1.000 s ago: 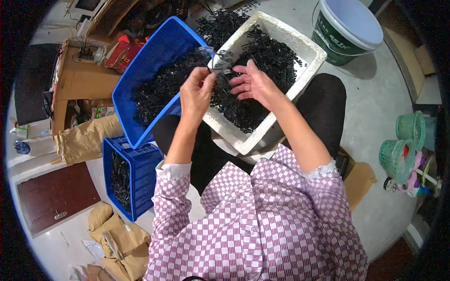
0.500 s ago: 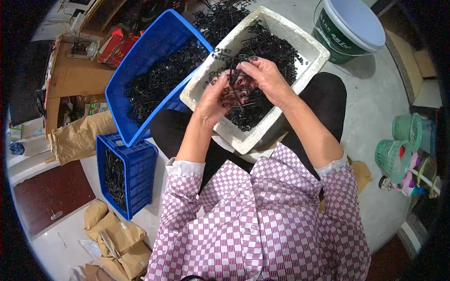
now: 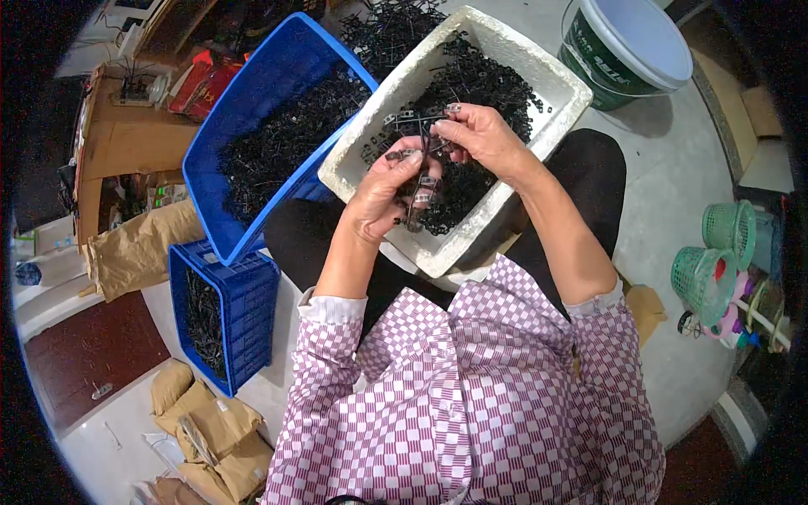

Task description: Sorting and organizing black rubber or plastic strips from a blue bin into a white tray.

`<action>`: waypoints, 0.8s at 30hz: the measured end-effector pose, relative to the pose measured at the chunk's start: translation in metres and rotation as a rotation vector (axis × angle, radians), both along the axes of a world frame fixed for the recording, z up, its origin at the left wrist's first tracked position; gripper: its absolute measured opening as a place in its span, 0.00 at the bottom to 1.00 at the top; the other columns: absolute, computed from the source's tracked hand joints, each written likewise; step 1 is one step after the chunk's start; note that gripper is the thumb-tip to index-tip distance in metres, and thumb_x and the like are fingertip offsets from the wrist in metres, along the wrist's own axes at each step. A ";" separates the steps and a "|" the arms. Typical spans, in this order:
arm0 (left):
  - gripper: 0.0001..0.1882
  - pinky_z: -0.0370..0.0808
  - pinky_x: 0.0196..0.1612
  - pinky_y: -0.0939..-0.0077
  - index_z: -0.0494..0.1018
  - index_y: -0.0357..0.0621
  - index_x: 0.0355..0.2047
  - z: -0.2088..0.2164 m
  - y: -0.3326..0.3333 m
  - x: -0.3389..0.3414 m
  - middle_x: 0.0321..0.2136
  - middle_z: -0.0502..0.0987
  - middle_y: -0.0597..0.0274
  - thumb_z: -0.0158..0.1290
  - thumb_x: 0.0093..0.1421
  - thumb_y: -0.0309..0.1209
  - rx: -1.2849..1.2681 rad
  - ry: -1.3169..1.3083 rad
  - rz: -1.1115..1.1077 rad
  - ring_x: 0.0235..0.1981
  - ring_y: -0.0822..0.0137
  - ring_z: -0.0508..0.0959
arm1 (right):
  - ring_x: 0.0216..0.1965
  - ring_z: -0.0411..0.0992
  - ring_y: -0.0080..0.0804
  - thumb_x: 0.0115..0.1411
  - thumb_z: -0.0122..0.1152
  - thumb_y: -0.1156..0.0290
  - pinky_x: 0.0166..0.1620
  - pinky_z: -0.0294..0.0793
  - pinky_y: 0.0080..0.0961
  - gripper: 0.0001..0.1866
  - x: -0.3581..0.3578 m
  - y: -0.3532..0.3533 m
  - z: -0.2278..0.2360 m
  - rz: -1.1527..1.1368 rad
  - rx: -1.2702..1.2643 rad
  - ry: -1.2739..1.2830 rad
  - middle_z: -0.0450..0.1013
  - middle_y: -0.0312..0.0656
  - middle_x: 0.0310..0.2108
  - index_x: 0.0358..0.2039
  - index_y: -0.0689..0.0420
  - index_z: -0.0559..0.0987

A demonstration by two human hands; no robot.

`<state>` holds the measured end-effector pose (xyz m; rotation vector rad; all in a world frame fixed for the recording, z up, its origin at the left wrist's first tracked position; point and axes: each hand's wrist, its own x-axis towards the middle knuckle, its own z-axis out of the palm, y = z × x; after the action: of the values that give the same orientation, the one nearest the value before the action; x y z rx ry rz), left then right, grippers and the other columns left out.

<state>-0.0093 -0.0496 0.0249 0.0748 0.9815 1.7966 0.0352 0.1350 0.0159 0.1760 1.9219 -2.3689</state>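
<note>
Currently both hands work a small bundle of black clips with pale metal ends, held just above the white foam tray that rests on the person's lap. The left hand has fingers curled around the lower part of the bundle, pinching several pieces together. The right hand nips one piece at its top between thumb and forefinger, the other fingers loosely bent.

Judgement on handling: the pieces look light, thin and stiff, with hooked or pronged shapes that snag on one another; the heap in the tray is tangled. A grip at the metal end, where the right hand has it, appears the surest hold, and a piece drawn out along its own length should come free more readily than one pulled sideways. Small parts may slip from the fingers and drop back into the heap.

Outward from the tray: a blue plastic bin of the same dark parts leans against its left side; a blue slatted crate stands below and left of it, brown paper sacks farther down-left. A green-and-white bucket sits to the tray's right, and green mesh baskets well off to its lower right.
</note>
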 end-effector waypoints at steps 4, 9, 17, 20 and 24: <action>0.11 0.73 0.24 0.79 0.65 0.46 0.39 -0.004 0.001 0.007 0.29 0.73 0.62 0.51 0.57 0.31 -0.110 0.030 -0.007 0.26 0.70 0.75 | 0.20 0.65 0.13 0.57 0.53 0.69 0.23 0.65 0.12 0.08 -0.001 0.003 -0.005 0.070 0.057 -0.002 0.70 0.29 0.21 0.27 0.59 0.74; 0.10 0.74 0.24 0.74 0.65 0.45 0.38 -0.004 0.012 0.017 0.28 0.73 0.60 0.51 0.57 0.30 -0.189 -0.086 0.096 0.26 0.67 0.76 | 0.20 0.64 0.13 0.56 0.54 0.69 0.23 0.64 0.13 0.08 -0.002 0.005 -0.010 0.063 0.149 0.063 0.68 0.29 0.20 0.27 0.60 0.74; 0.10 0.73 0.27 0.72 0.65 0.46 0.37 -0.009 0.013 0.019 0.28 0.72 0.61 0.49 0.59 0.35 -0.021 -0.156 0.129 0.23 0.68 0.73 | 0.21 0.64 0.14 0.55 0.55 0.68 0.23 0.65 0.16 0.09 -0.001 0.005 0.000 -0.010 0.178 0.089 0.68 0.31 0.20 0.28 0.62 0.74; 0.11 0.73 0.27 0.71 0.65 0.46 0.36 -0.010 0.014 0.018 0.27 0.71 0.62 0.47 0.60 0.39 -0.047 -0.137 0.120 0.22 0.68 0.72 | 0.21 0.64 0.14 0.56 0.54 0.68 0.23 0.64 0.14 0.09 -0.001 0.006 -0.004 -0.005 0.185 0.089 0.68 0.30 0.22 0.29 0.61 0.74; 0.13 0.73 0.27 0.68 0.65 0.45 0.36 -0.012 0.013 0.015 0.27 0.71 0.62 0.45 0.61 0.42 -0.097 -0.109 0.172 0.21 0.67 0.72 | 0.21 0.64 0.12 0.58 0.52 0.63 0.22 0.63 0.11 0.11 -0.002 0.002 -0.010 -0.005 0.144 0.068 0.68 0.29 0.24 0.32 0.59 0.74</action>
<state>0.0061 -0.0371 0.0126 -0.1717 1.0203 1.8843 0.0335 0.1367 0.0055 0.1113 2.1258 -2.2684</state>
